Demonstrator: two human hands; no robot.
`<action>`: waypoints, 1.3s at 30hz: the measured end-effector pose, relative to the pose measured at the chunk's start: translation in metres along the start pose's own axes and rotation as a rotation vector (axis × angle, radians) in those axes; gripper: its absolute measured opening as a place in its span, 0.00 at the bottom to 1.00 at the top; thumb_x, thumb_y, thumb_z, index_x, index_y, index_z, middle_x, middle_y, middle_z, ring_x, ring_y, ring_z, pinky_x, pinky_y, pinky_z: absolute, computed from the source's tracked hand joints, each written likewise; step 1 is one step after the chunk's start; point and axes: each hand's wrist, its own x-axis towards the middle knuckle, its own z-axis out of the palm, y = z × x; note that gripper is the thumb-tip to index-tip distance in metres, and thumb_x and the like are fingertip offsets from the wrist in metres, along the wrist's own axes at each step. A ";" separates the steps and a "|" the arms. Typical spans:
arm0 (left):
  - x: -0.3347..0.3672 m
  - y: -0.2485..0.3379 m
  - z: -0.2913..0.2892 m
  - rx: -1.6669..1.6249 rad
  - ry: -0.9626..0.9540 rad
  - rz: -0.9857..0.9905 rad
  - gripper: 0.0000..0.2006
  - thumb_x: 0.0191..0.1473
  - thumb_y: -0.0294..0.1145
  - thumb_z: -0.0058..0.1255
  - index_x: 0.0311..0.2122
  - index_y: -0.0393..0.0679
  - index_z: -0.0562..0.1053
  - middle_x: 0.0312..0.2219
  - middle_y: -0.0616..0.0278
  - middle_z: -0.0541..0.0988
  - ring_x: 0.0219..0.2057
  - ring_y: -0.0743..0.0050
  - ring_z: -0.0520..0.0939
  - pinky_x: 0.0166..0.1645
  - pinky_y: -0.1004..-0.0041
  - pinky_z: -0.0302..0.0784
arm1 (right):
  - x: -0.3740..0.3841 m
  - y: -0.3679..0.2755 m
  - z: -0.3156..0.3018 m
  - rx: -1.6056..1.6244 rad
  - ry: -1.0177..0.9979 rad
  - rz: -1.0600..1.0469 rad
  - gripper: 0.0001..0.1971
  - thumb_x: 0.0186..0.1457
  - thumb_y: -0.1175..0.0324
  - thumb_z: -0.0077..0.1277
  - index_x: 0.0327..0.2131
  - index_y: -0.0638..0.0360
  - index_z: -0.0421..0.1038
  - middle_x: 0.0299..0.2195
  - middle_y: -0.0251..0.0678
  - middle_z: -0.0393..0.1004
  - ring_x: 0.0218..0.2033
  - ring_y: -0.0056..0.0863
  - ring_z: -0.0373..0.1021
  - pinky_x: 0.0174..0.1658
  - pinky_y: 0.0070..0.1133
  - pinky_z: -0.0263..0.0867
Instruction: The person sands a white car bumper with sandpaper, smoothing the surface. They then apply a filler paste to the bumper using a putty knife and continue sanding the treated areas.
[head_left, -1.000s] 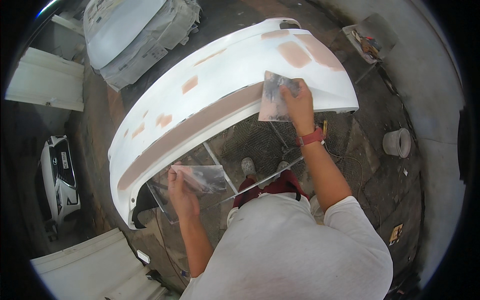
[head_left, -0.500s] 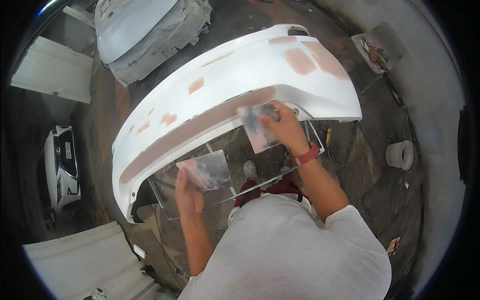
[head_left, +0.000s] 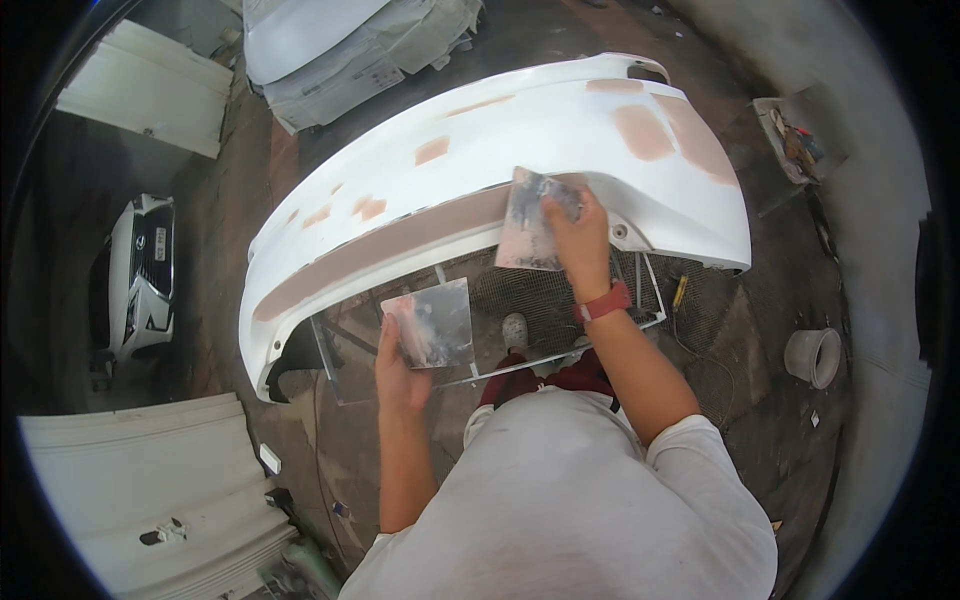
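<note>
White bumper (head_left: 545,125) lies across a metal stand (head_left: 661,316), overhanging its left and right edges. Pink-brown strip (head_left: 410,237) runs along the recess on the wearer's side; more pink-brown patches (head_left: 643,133) dot the upper skin.

Right hand (head_left: 580,240) grasps the right plate (head_left: 528,225), thumb on the near face, fingers mostly hidden. Plate overlaps the strip's right end in view; can't tell if it's touching or just above. Left hand (head_left: 402,380) grasps the left plate (head_left: 432,325) at its left edge, over the stand's near edge, apart from the bumper in view. Both plates carry pinkish and grey smears.

My read: filler spreading. To do it well: set the working edge down full width, low angle, even thumb pressure, one long pull following the recess curve, no mid-stroke stops. Feather out at the strip's ends. Scrape the edge clean on the left plate between pulls; dry crumbs would likely drag grooves. Don't over-flex the right plate, or the middle may hollow. Keep the left plate off the bumper's lip.

Outward: yellow-handled tool (head_left: 680,290) just outside the stand's right edge, bucket (head_left: 812,357) farther right, white car (head_left: 140,275) far left.
</note>
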 end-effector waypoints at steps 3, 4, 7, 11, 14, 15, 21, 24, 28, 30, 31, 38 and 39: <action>-0.010 0.001 -0.002 -0.017 0.068 -0.001 0.22 0.69 0.41 0.50 0.62 0.44 0.68 0.56 0.62 0.76 0.59 0.63 0.75 0.64 0.58 0.71 | -0.008 -0.001 0.041 -0.125 -0.171 -0.140 0.21 0.58 0.62 0.62 0.48 0.68 0.75 0.43 0.53 0.81 0.44 0.45 0.79 0.49 0.31 0.72; -0.014 0.001 -0.001 -0.004 0.079 0.023 0.21 0.69 0.40 0.51 0.62 0.44 0.68 0.56 0.61 0.76 0.59 0.63 0.76 0.64 0.58 0.71 | -0.011 0.002 0.052 -0.147 -0.244 -0.200 0.21 0.57 0.61 0.62 0.48 0.68 0.75 0.43 0.54 0.81 0.44 0.47 0.79 0.49 0.32 0.72; -0.031 0.003 0.001 0.020 0.119 0.105 0.21 0.68 0.36 0.51 0.62 0.41 0.67 0.55 0.61 0.76 0.58 0.62 0.77 0.63 0.59 0.72 | -0.028 -0.024 0.063 0.028 -0.588 -0.095 0.22 0.57 0.62 0.63 0.49 0.68 0.75 0.42 0.51 0.82 0.44 0.40 0.79 0.49 0.30 0.72; -0.052 0.011 0.001 0.086 0.067 0.112 0.21 0.67 0.33 0.51 0.62 0.38 0.66 0.54 0.57 0.77 0.56 0.63 0.78 0.61 0.59 0.74 | -0.044 -0.020 0.040 0.350 -0.595 0.141 0.20 0.62 0.65 0.61 0.54 0.67 0.74 0.45 0.39 0.82 0.45 0.25 0.77 0.50 0.25 0.72; -0.052 0.013 -0.002 0.207 0.026 0.051 0.20 0.67 0.31 0.52 0.60 0.36 0.67 0.52 0.55 0.78 0.53 0.65 0.80 0.58 0.62 0.77 | -0.059 -0.013 0.023 0.624 -0.611 0.307 0.18 0.65 0.67 0.58 0.55 0.65 0.73 0.47 0.32 0.80 0.45 0.17 0.74 0.50 0.21 0.72; -0.049 0.013 -0.001 0.252 0.017 0.029 0.20 0.66 0.30 0.52 0.60 0.35 0.67 0.51 0.55 0.78 0.52 0.66 0.81 0.57 0.63 0.78 | -0.064 -0.016 0.015 0.648 -0.614 0.336 0.18 0.66 0.68 0.57 0.56 0.65 0.73 0.48 0.31 0.80 0.45 0.17 0.73 0.51 0.21 0.71; -0.024 0.011 0.011 0.435 -0.153 -0.020 0.15 0.63 0.28 0.56 0.53 0.32 0.73 0.45 0.56 0.82 0.44 0.70 0.84 0.51 0.68 0.80 | -0.098 -0.026 -0.044 0.540 -0.562 0.283 0.17 0.67 0.65 0.57 0.56 0.62 0.74 0.44 0.28 0.79 0.43 0.14 0.71 0.49 0.19 0.70; -0.019 0.005 0.012 0.517 -0.244 -0.051 0.15 0.63 0.27 0.55 0.52 0.32 0.74 0.44 0.57 0.82 0.43 0.72 0.84 0.49 0.70 0.80 | -0.120 -0.038 -0.067 0.399 -0.527 0.206 0.18 0.67 0.63 0.57 0.55 0.61 0.74 0.42 0.27 0.79 0.42 0.14 0.70 0.48 0.18 0.69; -0.015 -0.004 -0.014 0.617 -0.361 0.035 0.14 0.63 0.28 0.56 0.52 0.34 0.74 0.43 0.58 0.82 0.42 0.73 0.84 0.49 0.71 0.80 | -0.167 -0.029 -0.081 0.183 -0.478 0.180 0.19 0.65 0.63 0.59 0.56 0.62 0.74 0.45 0.28 0.80 0.44 0.15 0.72 0.51 0.20 0.70; -0.021 0.004 -0.020 0.601 -0.404 0.048 0.14 0.64 0.28 0.56 0.52 0.34 0.74 0.44 0.57 0.82 0.43 0.72 0.84 0.49 0.70 0.79 | -0.205 -0.030 -0.075 0.198 -0.434 0.211 0.20 0.65 0.62 0.59 0.56 0.62 0.74 0.45 0.29 0.80 0.44 0.16 0.72 0.52 0.20 0.69; -0.027 0.003 -0.022 0.601 -0.431 0.032 0.15 0.64 0.28 0.56 0.52 0.34 0.74 0.44 0.57 0.82 0.43 0.71 0.83 0.50 0.70 0.78 | -0.222 -0.031 -0.075 0.203 -0.428 0.222 0.20 0.65 0.62 0.59 0.56 0.62 0.74 0.46 0.29 0.80 0.44 0.16 0.72 0.52 0.20 0.69; -0.034 -0.013 -0.034 0.706 -0.452 0.240 0.16 0.67 0.31 0.51 0.55 0.31 0.71 0.49 0.53 0.79 0.47 0.67 0.82 0.53 0.68 0.77 | -0.327 -0.041 -0.079 -0.575 -0.155 0.095 0.18 0.66 0.65 0.55 0.58 0.49 0.74 0.40 0.40 0.81 0.40 0.35 0.78 0.47 0.30 0.73; -0.043 -0.018 -0.028 0.819 -0.508 0.254 0.17 0.67 0.31 0.52 0.56 0.32 0.71 0.49 0.53 0.79 0.47 0.68 0.81 0.53 0.68 0.77 | -0.338 -0.063 -0.069 -0.696 0.011 0.109 0.21 0.62 0.70 0.52 0.58 0.43 0.73 0.39 0.44 0.78 0.42 0.46 0.76 0.46 0.35 0.73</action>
